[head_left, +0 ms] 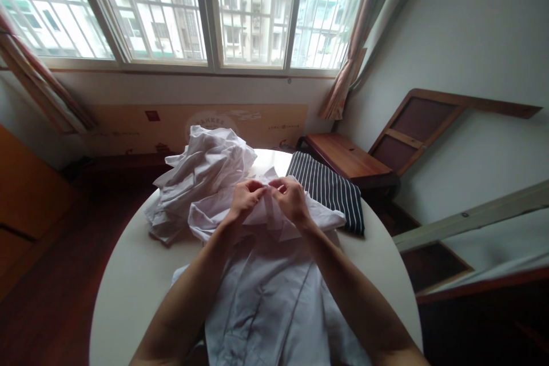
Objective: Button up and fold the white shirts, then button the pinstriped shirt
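Observation:
A white shirt [274,291] lies spread on the round table, its collar end away from me and its lower part towards me. Near the collar, my left hand [247,197] pinches the cloth between thumb and fingers. Right beside it, my right hand [290,197] pinches the same shirt, the fingertips of both hands almost meeting. Whatever small part sits between the fingertips is hidden. To the left is a crumpled heap of white clothing [210,160]. On the right lies a folded black cloth with white stripes [328,189].
The white round table [128,274] carries all the clothing. Behind it, a printed cardboard panel [257,126] leans under the barred window [253,11]. A low wooden bench [349,154] and a wooden frame [418,120] stand at the right wall. Curtains [343,86] hang at both sides.

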Available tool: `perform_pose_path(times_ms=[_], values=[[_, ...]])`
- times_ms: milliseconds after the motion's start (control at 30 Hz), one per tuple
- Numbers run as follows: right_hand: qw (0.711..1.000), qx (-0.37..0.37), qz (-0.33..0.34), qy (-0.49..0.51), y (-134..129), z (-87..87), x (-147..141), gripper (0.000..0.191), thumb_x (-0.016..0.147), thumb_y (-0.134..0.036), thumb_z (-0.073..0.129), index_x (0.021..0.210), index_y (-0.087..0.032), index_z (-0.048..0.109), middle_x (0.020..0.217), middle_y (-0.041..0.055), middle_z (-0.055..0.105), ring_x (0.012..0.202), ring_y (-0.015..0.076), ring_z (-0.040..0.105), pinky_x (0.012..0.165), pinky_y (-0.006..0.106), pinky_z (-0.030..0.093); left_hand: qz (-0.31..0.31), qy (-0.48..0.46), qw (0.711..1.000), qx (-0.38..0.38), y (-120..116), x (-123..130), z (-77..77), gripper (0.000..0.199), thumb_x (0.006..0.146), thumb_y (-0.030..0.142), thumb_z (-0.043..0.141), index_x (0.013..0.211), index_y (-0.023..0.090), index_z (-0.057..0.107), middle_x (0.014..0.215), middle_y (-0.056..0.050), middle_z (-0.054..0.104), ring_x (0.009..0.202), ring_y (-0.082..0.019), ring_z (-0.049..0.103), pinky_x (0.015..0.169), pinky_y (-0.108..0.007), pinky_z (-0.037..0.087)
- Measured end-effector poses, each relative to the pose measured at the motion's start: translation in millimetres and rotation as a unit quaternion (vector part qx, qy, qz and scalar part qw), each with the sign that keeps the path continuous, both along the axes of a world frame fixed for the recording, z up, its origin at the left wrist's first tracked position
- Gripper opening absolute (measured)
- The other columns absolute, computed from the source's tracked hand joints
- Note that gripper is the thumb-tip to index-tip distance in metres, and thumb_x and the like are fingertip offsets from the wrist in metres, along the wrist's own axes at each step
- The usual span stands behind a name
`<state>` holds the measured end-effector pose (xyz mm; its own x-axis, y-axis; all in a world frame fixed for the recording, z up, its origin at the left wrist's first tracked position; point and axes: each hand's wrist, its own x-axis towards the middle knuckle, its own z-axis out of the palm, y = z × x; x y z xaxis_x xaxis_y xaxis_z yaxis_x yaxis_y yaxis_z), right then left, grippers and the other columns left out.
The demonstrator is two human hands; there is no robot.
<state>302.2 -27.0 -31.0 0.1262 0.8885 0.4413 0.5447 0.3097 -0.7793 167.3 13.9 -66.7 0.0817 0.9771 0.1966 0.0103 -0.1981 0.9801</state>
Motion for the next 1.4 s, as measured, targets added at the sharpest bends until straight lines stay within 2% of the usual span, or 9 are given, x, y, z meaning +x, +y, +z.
perform_pose_path(times_ms=[100,267,467,633,767,933,1100,1200,1400], values=[[0.998,-0.043,0.0,-0.036,0,-1.5,-2,0.008,0.074,-0.024,0.062,0.074,-0.02,0.069,0.072,0.0041,0.068,0.058,0.0161,0.057,0.064,0.031,0.046,-0.008,-0.052,0.998,-0.042,-2,0,2.3,0.023,0.057,0.033,0.075,0.067,0.013,0.067,0.057,0.0,0.06,0.046,-0.008,0.045,0.047,-0.022,0.033],[0.999,-0.05,0.009,0.0,4,-5.9,-1,0.01,0.073,-0.024,0.061,0.074,-0.018,0.069,0.071,0.0045,0.068,0.062,0.0165,0.06,0.06,0.029,0.046,-0.046,-0.094,0.992,-0.068,-1,-1,4.3,0.03,0.052,0.034,0.079,0.064,0.012,0.063,0.054,0.002,0.056,0.045,-0.005,0.041,0.046,-0.019,0.03],[0.982,-0.133,0.085,0.099,8,-5.8,4,0.013,0.071,-0.019,0.057,0.075,-0.012,0.067,0.059,0.0004,0.061,0.046,0.0092,0.051,0.043,0.02,0.041,-0.082,-0.096,0.989,-0.083,-5,-4,10.0,0.034,0.05,0.036,0.081,0.062,0.011,0.062,0.057,0.003,0.056,0.049,-0.005,0.042,0.049,-0.019,0.031],[0.966,-0.161,0.142,0.147,8,-3.6,9,0.013,0.068,-0.02,0.059,0.074,-0.011,0.067,0.058,-0.0005,0.061,0.045,0.0073,0.05,0.044,0.019,0.041,-0.086,-0.081,0.991,-0.065,-7,-6,13.1,0.033,0.05,0.037,0.08,0.061,0.011,0.063,0.058,0.002,0.057,0.053,-0.007,0.047,0.052,-0.02,0.035],[0.962,-0.16,0.151,0.159,7,-3.0,10,0.017,0.068,-0.027,0.064,0.072,-0.011,0.067,0.057,-0.0003,0.06,0.045,0.0074,0.05,0.043,0.019,0.041,-0.087,-0.059,0.993,-0.055,-6,-7,12.3,0.032,0.052,0.038,0.079,0.065,0.011,0.066,0.062,-0.001,0.062,0.056,-0.009,0.051,0.054,-0.021,0.038],[0.979,-0.13,0.111,0.106,10,-7.5,10,0.016,0.069,-0.027,0.064,0.071,-0.012,0.067,0.057,0.0012,0.061,0.045,0.0097,0.053,0.041,0.02,0.042,-0.085,-0.024,0.996,-0.017,-1,-8,8.0,0.029,0.058,0.038,0.076,0.069,0.012,0.069,0.067,-0.003,0.066,0.06,-0.012,0.056,0.059,-0.023,0.042],[0.991,-0.097,0.056,0.066,12,-14.3,7,0.014,0.069,-0.027,0.063,0.069,-0.014,0.069,0.057,0.0033,0.064,0.044,0.0138,0.057,0.042,0.024,0.046,-0.009,0.087,0.993,0.074,1,-3,4.9,0.02,0.062,0.033,0.072,0.07,0.015,0.07,0.069,-0.004,0.067,0.062,-0.014,0.058,0.06,-0.024,0.043],[0.982,-0.101,0.076,0.142,14,-18.4,6,0.017,0.068,-0.03,0.064,0.072,-0.014,0.069,0.061,0.0036,0.066,0.049,0.0146,0.059,0.045,0.025,0.048,0.002,0.086,0.99,0.107,1,1,3.5,0.019,0.069,0.032,0.067,0.075,0.015,0.071,0.073,-0.005,0.069,0.065,-0.015,0.06,0.061,-0.024,0.045],[0.935,-0.131,0.135,0.299,21,-24.5,5,0.024,0.066,-0.035,0.067,0.076,-0.014,0.069,0.063,0.0013,0.065,0.052,0.0101,0.056,0.053,0.024,0.047,-0.03,0.044,0.989,0.14,-1,1,0.0,0.015,0.075,0.024,0.06,0.083,0.015,0.07,0.082,-0.006,0.07,0.074,-0.016,0.064,0.069,-0.026,0.049]])
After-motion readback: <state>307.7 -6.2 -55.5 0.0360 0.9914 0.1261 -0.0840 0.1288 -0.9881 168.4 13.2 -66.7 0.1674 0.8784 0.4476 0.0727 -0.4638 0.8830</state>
